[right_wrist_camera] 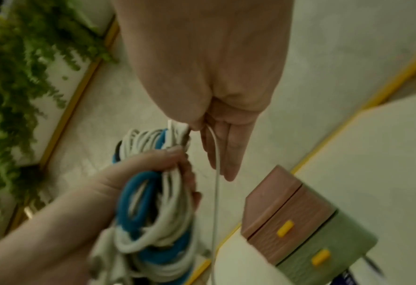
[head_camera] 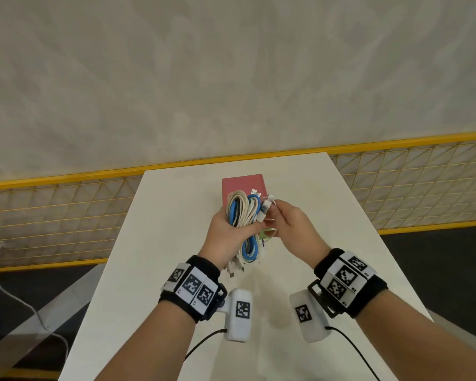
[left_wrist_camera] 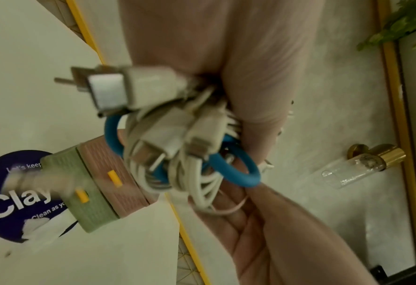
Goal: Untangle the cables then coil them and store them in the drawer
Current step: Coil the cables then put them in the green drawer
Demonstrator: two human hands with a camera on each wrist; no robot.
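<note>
The left hand grips the cable bundle above the drawer box, the right hand pinching a white cable end beside it, mid-table, edges well apart.

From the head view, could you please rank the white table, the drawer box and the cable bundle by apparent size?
1. White table, far the largest.
2 and 3. Cable bundle and drawer box: unsure, since the bundle hides much of the box and sits nearer the camera.
</note>
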